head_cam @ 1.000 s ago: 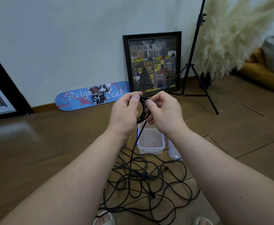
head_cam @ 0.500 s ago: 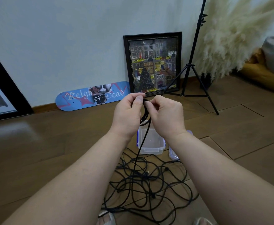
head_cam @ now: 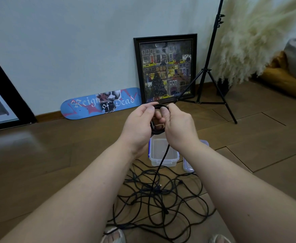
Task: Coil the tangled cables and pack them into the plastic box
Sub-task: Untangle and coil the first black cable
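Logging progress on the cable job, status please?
Left hand and right hand both grip small black coil. One strand runs down to tangled cables on floor. Plastic box open, empty, nothing blocking.

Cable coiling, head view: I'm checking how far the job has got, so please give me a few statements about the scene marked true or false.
1. Both hands hold a small black coil up over the floor. True: the left hand and right hand both grip it.
2. The plastic box already contains a coiled cable. False: it looks empty.
3. A strand runs from the coil down to the tangled cables on the floor. True.
4. The box is closed with its lid. False: it is open; the lid lies beside it.
5. The skateboard deck lies under the tangle. False: it leans at the wall.
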A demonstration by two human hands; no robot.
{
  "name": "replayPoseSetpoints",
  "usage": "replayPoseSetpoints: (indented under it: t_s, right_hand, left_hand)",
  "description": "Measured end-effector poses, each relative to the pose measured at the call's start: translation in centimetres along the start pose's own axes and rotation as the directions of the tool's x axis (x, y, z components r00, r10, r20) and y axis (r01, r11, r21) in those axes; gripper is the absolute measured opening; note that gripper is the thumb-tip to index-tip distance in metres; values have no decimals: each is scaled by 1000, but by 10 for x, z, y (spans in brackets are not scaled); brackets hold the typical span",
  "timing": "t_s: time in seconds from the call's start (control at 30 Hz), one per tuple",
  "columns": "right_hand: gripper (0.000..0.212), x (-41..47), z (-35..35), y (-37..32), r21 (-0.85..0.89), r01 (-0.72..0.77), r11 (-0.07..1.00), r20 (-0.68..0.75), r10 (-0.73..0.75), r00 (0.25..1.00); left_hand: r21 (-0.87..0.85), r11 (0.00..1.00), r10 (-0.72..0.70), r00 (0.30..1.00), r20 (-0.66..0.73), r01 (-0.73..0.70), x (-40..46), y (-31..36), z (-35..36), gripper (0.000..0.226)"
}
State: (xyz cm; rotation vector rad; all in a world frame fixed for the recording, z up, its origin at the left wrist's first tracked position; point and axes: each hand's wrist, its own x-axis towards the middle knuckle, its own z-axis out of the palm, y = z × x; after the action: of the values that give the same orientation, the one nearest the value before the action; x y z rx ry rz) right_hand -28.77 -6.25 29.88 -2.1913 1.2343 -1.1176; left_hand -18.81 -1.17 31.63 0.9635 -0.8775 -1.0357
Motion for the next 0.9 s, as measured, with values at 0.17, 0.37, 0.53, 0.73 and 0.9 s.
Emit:
replayPoseSetpoints:
  t_s: [0.17,0.37,0.53,0.73,0.9]
  right_hand:
    - [39,0,3,10,64,-86,994,-13,87,996]
    - [45,-1,10,11,62,-96,993,45,94,995]
    - [36,-1,4,7,-7,60,998,-16,-60,998]
    - [36,1,3,5,-52,27,998,2,-27,1000]
    - [31,2,-3,-1,227,-56,972,172,16,985]
  left_hand:
    - [57,998,-31,998,55,28,-4,1,-4,27]
    - [72,996,41,997,66,-46,-4,3,-1,27]
    - [223,971,78,996,42,-85,-2,6,-6,29]
    - [150,988,39,999,31,-43,-2,9,-3,26]
    - [199,977,94,993,-68,-79,2,7,-5,30]
